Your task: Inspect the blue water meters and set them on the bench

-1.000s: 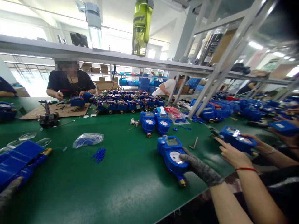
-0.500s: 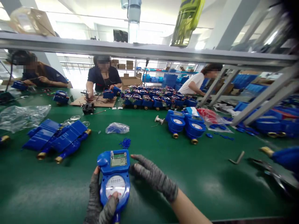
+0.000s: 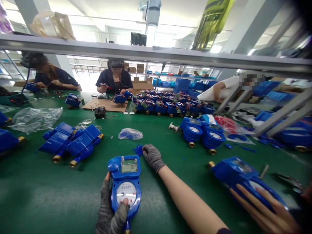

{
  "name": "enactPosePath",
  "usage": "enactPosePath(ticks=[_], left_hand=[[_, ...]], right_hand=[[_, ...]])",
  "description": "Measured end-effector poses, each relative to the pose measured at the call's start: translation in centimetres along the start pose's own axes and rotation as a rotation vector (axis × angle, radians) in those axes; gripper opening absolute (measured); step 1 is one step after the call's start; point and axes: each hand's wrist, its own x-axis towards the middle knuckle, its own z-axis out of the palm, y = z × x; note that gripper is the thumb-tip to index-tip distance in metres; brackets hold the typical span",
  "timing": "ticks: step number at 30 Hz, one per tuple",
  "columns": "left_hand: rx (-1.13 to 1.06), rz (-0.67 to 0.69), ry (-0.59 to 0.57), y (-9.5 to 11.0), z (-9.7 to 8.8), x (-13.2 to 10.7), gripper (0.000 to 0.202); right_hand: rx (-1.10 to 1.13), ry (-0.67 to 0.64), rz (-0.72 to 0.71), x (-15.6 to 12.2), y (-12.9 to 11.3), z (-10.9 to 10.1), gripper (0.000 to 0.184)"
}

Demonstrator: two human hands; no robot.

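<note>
The right grip [image 3: 153,158] has moved from beside the blue meter [image 3: 126,186] to the small blue pieces [image 3: 137,149]

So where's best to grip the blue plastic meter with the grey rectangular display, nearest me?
Grip the blue meter by its rounded lower body, probably from its left, as the grey-gloved left hand does: it tapers below the round white dial, and the grey display stays uncovered.

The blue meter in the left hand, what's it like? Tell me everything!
The meter is shiny blue, probably plastic, with a round bulge at its top left, a grey screen that seems to read 02, a white dial and a brassy end at the bottom. It faces up, screen end pointing away. The left hand grips it, thumb on the dial. I can't tell whether it touches the table.
</note>
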Motion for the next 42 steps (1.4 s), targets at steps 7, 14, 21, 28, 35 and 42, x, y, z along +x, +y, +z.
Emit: enactPosePath(ticks=[7,14,21,28,35,42], left_hand=[[-0.003,0.01,0.018,0.5,0.0,0.0,0.086],[0.02,-0.031,-0.003,1.0,-0.1,-0.1,0.086],[0.043,-0.038,0.003,1.1,-0.1,-0.2,0.086],[0.015,-0.03,-0.014,0.9,-0.4,-0.1,0.088],[0.013,-0.003,0.0,0.6,-0.4,0.0,0.086],[-0.018,-0.014,0.021,0.6,-0.1,0.0,0.088]], right_hand=[[-0.041,0.084,-0.029,-9.0,5.2,-10.1,0.033],[-0.051,0.115,-0.102,-13.1,7.9,-13.1,0.046],[-0.146,-0.039,-0.056,-4.4,1.9,-3.0,0.027],[-0.24,-0.023,0.018,-3.6,3.3,-1.6,0.025],[-0.185,0.024,0.033,-3.6,3.8,-1.3,0.027],[-0.072,-0.01,-0.012,-3.6,4.6,-1.9,0.019]])
